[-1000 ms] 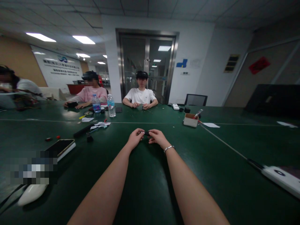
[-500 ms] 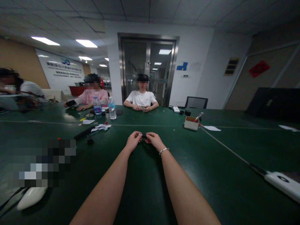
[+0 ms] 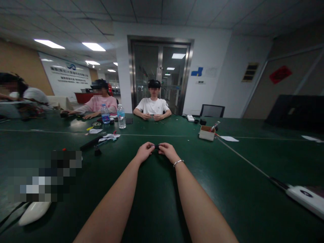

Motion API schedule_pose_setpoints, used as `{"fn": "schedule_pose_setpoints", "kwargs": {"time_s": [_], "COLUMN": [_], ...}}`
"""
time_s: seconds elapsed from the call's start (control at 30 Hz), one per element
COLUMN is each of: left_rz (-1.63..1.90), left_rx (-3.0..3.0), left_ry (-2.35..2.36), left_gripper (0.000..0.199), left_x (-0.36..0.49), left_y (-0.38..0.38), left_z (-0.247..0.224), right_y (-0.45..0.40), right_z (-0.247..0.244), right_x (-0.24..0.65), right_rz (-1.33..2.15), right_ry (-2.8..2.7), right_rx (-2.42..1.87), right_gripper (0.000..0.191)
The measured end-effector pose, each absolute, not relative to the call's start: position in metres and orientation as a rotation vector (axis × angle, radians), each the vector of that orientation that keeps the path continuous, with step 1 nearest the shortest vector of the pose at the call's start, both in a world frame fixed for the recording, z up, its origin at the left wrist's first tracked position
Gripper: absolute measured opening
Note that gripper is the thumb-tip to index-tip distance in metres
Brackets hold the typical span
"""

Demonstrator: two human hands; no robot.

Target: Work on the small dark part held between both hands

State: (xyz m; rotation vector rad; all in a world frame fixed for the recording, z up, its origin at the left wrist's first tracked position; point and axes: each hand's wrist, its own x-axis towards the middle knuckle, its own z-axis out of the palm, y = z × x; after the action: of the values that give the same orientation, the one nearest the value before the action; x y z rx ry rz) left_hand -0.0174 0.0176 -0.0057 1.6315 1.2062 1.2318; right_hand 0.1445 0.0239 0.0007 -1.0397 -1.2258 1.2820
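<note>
Both my arms stretch forward over the green table (image 3: 157,195). Between my fingertips is a small black object (image 3: 157,147), too small and dark to name. My left hand (image 3: 145,152) pinches its left end with thumb and fingers. On the other end, my right hand (image 3: 167,151) is closed in a similar pinch, with a silver bracelet (image 3: 178,163) on that wrist. The fingers cover much of the object.
Two water bottles (image 3: 122,118) stand at the back left, near crumpled paper (image 3: 109,137). A small open box (image 3: 207,133) sits right of centre. A cable runs to a white power strip (image 3: 307,197). Several people sit around the table, one opposite (image 3: 153,106).
The black object and my right hand have shifted very slightly to the right. Across the table, the hands of the person opposite have moved a little apart.
</note>
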Motion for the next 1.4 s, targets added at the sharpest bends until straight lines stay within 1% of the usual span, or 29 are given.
{"fn": "schedule_pose_setpoints", "kwargs": {"time_s": [0.27, 0.57, 0.97, 1.2, 1.4], "left_rz": [1.283, 1.312, 1.201, 1.177, 1.132], "left_rx": [1.597, 1.531, 1.543, 1.578, 1.668], "left_ry": [1.226, 1.206, 1.239, 1.235, 1.346], "left_gripper": [0.032, 0.033, 0.033, 0.044, 0.051], "left_x": [-0.016, -0.017, -0.021, -0.021, -0.022], "left_y": [0.014, 0.017, 0.022, 0.026, 0.024], "left_z": [0.0, -0.002, -0.003, -0.006, -0.003], "right_y": [0.021, 0.023, 0.016, 0.015, 0.014], "right_z": [0.004, 0.003, 0.007, 0.007, 0.006], "right_x": [0.147, 0.146, 0.151, 0.153, 0.156], "right_rz": [1.322, 1.35, 1.401, 1.428, 1.46], "right_ry": [-1.199, -1.155, -1.159, -1.165, -1.2], "right_rx": [-1.017, -0.995, -0.932, -0.881, -0.831], "right_gripper": [0.01, 0.007, 0.011, 0.012, 0.014]}}
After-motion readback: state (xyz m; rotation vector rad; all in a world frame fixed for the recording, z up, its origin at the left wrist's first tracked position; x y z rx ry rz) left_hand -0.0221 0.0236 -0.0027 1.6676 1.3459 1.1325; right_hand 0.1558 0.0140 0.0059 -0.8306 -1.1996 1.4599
